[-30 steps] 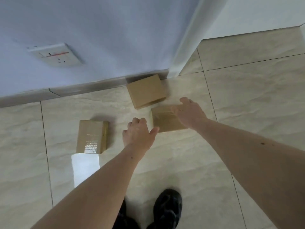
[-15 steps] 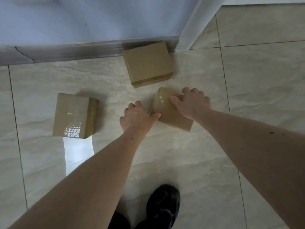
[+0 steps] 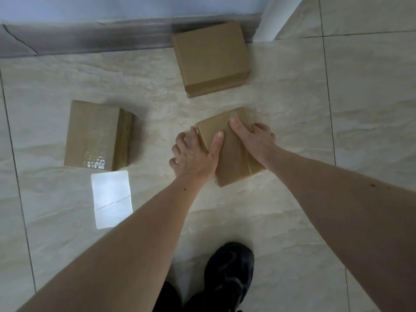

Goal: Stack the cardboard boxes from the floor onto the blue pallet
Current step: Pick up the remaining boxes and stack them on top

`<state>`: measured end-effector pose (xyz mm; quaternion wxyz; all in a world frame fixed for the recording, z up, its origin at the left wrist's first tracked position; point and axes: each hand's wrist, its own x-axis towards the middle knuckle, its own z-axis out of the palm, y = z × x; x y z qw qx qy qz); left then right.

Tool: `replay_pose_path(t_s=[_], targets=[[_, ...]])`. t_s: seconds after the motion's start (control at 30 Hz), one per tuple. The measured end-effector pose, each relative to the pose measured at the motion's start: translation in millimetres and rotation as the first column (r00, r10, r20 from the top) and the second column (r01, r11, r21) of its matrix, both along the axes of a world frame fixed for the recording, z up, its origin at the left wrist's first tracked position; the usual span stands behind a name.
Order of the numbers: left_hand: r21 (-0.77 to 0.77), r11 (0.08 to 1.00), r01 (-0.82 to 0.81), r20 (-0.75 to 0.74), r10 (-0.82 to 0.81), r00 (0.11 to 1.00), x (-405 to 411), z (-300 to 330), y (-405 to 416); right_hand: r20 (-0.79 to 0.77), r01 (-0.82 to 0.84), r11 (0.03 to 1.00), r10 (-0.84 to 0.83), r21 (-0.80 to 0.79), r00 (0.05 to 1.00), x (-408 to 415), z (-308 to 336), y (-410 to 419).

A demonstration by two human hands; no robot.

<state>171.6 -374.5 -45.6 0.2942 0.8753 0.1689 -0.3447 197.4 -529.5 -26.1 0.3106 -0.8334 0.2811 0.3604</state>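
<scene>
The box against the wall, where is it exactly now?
In the head view, this box sits top centre, touching the grey baseboard, just beyond the box gripped by both hands.

We see dim, cool light, our forearms in shade. A bright rectangular glare patch (image 3: 111,199) shines on the glossy floor (image 3: 371,131). Edges bow outward.

no readable text, labels or signs

1. Both bare forearms reach forward and down, converging.
2. Left hand (image 3: 195,155) grips the box (image 3: 227,152) from its left side, thumb on top.
3. Right hand (image 3: 255,140) clasps its right side, thumb on top.
</scene>
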Motion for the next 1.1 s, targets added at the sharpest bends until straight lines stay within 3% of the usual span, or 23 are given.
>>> replay_pose_path(t_s=[0.13,0.27,0.37,0.47,0.63,1.1], targets=[[-0.086,0.991,-0.1,-0.024,0.098,0.995,-3,-1,-4,0.003,0.21,0.966,-0.213,0.153,0.977,-2,-4,9],[-0.235,0.953,-0.189,-0.079,0.175,0.981,1,17,0,-0.081,0.411,0.828,-0.413,0.381,0.907,-9,7,12],[-0.439,0.827,-0.35,-0.161,0.311,0.937,8,41,10,-0.141,0.455,0.766,-0.443,0.454,0.885,-8,23,18],[-0.5,0.743,-0.444,-0.195,0.403,0.894,12,78,20,-0.207,0.487,0.725,-0.446,0.487,0.871,0,50,30],[-0.533,0.683,-0.5,-0.212,0.464,0.86,24,132,45,-0.23,0.497,0.706,-0.445,0.504,0.866,15,110,56],[-0.506,0.712,-0.486,-0.077,0.525,0.848,32,287,147,-0.002,0.311,0.822,-0.353,0.477,0.936,27,264,161]])
